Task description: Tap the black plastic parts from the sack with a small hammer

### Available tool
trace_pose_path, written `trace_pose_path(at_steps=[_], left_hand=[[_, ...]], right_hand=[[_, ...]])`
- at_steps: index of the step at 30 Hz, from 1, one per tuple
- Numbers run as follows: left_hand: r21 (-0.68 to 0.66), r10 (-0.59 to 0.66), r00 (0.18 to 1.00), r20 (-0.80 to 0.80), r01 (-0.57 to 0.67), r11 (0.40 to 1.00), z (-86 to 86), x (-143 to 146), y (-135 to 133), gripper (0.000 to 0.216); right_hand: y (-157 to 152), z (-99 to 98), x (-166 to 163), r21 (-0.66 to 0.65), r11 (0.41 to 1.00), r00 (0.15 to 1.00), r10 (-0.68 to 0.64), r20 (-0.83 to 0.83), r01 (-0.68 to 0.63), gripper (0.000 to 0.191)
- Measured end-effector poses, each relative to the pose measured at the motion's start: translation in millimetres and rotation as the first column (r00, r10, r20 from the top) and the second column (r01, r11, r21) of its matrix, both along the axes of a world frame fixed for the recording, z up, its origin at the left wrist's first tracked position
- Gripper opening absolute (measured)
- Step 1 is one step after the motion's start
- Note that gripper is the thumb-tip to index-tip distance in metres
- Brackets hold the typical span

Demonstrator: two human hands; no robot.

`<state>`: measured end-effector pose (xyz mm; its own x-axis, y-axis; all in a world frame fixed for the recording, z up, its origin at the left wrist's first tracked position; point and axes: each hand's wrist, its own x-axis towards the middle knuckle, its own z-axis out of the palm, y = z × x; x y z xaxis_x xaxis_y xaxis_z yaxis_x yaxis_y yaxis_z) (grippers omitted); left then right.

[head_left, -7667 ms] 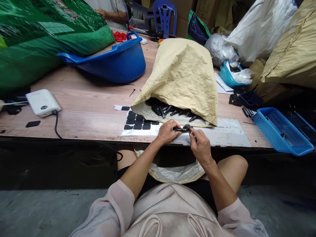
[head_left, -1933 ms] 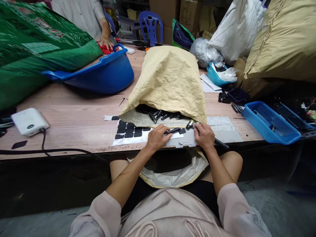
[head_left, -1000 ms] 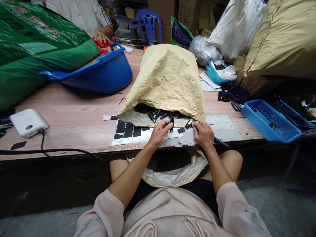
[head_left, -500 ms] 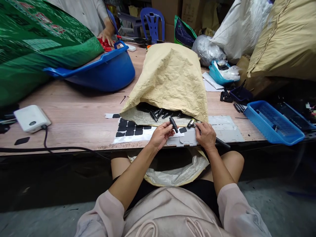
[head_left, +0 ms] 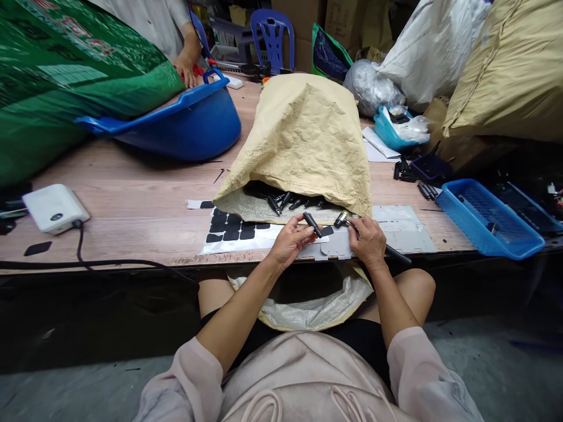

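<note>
Between the fingers and thumb of my left hand (head_left: 290, 241) is a slim black cylindrical part (head_left: 312, 224), tilted down to the right. My right hand (head_left: 368, 237) grips a small hammer (head_left: 341, 219); its metal head points left and its black handle sticks out to the right. The hammer head is just right of the black part, apart from it. Behind both hands lies a tan woven sack (head_left: 312, 135), its mouth towards me, with several similar black parts (head_left: 285, 201) at the opening. A grey board (head_left: 407, 228) lies flat under the right hand.
A sheet of black rounded stickers (head_left: 232, 227) lies left of my hands. A blue basin (head_left: 185, 129), a green sack (head_left: 109, 99) and a white box with a cable (head_left: 56, 208) stand left. At right is a blue basket (head_left: 492, 228). Another open sack (head_left: 316, 316) hangs at my lap.
The black part in my left hand has turned to a more slanted angle, its lower end shifting right. The hammer head has rolled slightly in my right hand. The other person's hand moved slightly.
</note>
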<state>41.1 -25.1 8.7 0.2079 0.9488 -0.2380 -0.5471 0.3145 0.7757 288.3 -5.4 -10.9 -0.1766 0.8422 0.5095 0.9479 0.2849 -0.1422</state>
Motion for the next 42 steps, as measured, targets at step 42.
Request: trace_pose_path(at_steps=[42], left_hand=[[0.459,0.372,0.318,-0.872,0.27,0.846,-13.0,-32.2,6.3,0.024]], right_hand=[[0.4,0.7,2.9,-0.02,1.0,1.0,0.02,-0.015,-0.02,0.026]])
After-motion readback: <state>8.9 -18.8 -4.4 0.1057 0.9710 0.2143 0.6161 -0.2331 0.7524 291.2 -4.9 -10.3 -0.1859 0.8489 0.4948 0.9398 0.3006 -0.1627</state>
